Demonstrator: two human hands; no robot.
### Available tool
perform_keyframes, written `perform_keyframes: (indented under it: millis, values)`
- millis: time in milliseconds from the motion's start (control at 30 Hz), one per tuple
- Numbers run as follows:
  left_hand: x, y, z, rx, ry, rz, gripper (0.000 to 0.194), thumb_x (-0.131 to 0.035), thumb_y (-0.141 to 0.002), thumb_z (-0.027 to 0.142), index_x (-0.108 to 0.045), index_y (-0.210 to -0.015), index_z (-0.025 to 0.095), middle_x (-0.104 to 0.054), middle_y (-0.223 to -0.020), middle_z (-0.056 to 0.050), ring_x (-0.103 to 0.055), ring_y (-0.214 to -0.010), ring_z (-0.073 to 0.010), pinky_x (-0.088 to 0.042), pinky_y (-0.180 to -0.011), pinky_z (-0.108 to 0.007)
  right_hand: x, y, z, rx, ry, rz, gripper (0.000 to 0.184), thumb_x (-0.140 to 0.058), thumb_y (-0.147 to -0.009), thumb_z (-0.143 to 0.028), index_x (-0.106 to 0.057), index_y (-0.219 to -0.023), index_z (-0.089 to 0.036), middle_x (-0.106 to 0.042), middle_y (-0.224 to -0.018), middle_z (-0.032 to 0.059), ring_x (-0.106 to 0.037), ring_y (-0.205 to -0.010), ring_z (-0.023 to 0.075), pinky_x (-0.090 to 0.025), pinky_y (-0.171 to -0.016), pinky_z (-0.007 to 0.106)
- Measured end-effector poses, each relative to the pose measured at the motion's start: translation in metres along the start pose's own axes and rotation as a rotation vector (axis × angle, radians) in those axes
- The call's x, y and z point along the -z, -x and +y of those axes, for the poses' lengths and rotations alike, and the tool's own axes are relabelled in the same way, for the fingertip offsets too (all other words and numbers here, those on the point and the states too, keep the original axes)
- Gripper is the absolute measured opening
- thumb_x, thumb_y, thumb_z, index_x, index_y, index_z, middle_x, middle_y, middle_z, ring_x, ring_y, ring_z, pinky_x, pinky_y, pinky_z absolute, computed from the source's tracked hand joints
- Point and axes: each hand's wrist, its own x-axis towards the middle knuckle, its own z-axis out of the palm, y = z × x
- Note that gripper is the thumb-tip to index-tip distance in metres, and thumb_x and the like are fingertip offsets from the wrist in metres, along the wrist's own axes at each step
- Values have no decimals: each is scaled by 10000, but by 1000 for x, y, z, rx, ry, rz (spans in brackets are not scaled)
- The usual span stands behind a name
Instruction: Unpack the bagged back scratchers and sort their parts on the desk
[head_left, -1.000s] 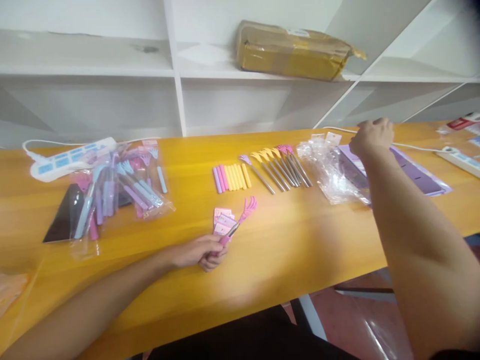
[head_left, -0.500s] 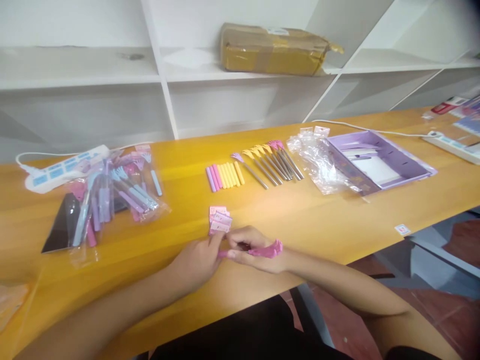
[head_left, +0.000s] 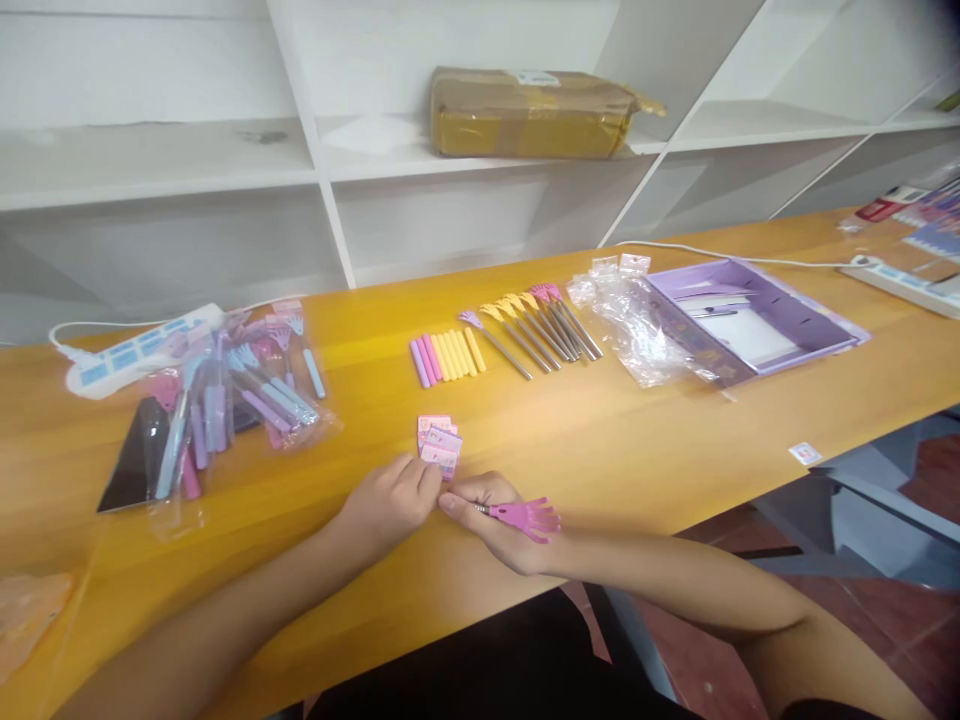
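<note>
A back scratcher with a pink claw head (head_left: pixel 529 517) and a short metal neck lies across the palm of my right hand (head_left: pixel 504 540), whose fingers and thumb are wrapped round its shaft. My left hand (head_left: pixel 396 492) is closed beside the right thumb, at the scratcher's other end; its grip hides the handle. Just beyond the hands lies a small stack of pink printed cards (head_left: pixel 441 440). Farther back, several purple, pink and yellow handle sleeves (head_left: pixel 454 355) lie in a row. Right of them are several back scratchers (head_left: pixel 551 330) with bare metal rods.
Clear plastic bags (head_left: pixel 630 325) lie beside an open purple box (head_left: pixel 817 345). At left, bagged back scratchers (head_left: pixel 240 390) rest near a power strip (head_left: pixel 139 350) and a dark flat object (head_left: pixel 131 455). Another power strip (head_left: pixel 907 285) is at right. A taped carton (head_left: pixel 532 115) sits on the shelf.
My right hand has turned, so the pink claw now faces up with its fingers spread and its metal neck showing. The pink handle between my hands is now hidden.
</note>
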Motion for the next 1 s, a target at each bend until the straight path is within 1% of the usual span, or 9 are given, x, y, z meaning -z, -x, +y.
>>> perform_keyframes:
  millis: [100,267,400,633,733,800,833,933,1000]
  values:
    - [2,-1,-3,-8,-8,3,313,-477,-982,-11,-507,-766,214,-529,-669,6,-515,-587,-172,-401,-541,-320,0,0,-6,-5,-2,9,561,-546,-1115,-479,-302,-688,-208,-241,-675,-54,-222,-610,80,-196,-581,279]
    - [1,-1,-6,-23,-9,62,326,-473,-1001,9,-500,-747,212,-516,-657,7,-504,-579,-166,-394,-547,-320,2,6,-16,-20,41,9,568,-543,-1114,-454,-288,-669,-212,-234,-645,-62,-216,-581,70,-192,-558,269]
    - [1,0,-6,-38,-7,77,333,-473,-991,-4,-500,-737,210,-511,-657,4,-494,-575,-167,-386,-538,-321,5,13,-23,-19,81,4,580,-524,-1121,-455,-265,-662,-213,-218,-631,-63,-201,-566,65,-175,-545,271]
    - [4,2,0,-22,34,24,328,-470,-997,-7,-521,-753,206,-533,-671,-7,-509,-587,-176,-380,-530,-323,5,18,-35,-60,100,-19,590,-519,-1113,-516,-280,-666,-214,-224,-623,-55,-199,-548,72,-166,-516,274]
    - [6,7,-13,-30,62,1,296,-460,-1035,25,-558,-811,191,-570,-703,-20,-533,-627,-185,-392,-567,-320,9,25,-35,-95,124,17,623,-519,-1098,-584,-292,-651,-215,-244,-596,-52,-217,-530,77,-173,-507,276]
    - [7,14,-34,-15,76,-30,293,-462,-1061,57,-553,-816,189,-587,-723,-27,-537,-652,-186,-392,-601,-316,21,35,-36,-98,149,87,628,-501,-1106,-583,-293,-644,-213,-255,-584,-46,-226,-515,82,-175,-497,281]
    - [7,17,-46,6,81,-45,306,-472,-1076,86,-534,-796,194,-584,-721,-25,-525,-649,-181,-380,-609,-312,30,42,-39,-65,160,128,623,-494,-1114,-553,-288,-636,-210,-257,-577,-41,-232,-509,87,-178,-496,286]
    - [2,26,-77,135,131,-70,370,-484,-1128,236,-475,-759,211,-527,-673,6,-456,-601,-165,-324,-604,-312,68,57,-58,182,168,264,579,-490,-1114,-416,-316,-605,-202,-274,-548,-26,-285,-485,111,-220,-493,304]
    - [-8,28,-83,221,221,-72,383,-473,-1139,281,-460,-763,212,-508,-666,20,-427,-584,-151,-304,-605,-306,96,59,-78,363,183,367,540,-559,-1072,-368,-392,-584,-205,-317,-546,-17,-369,-467,128,-288,-476,314]
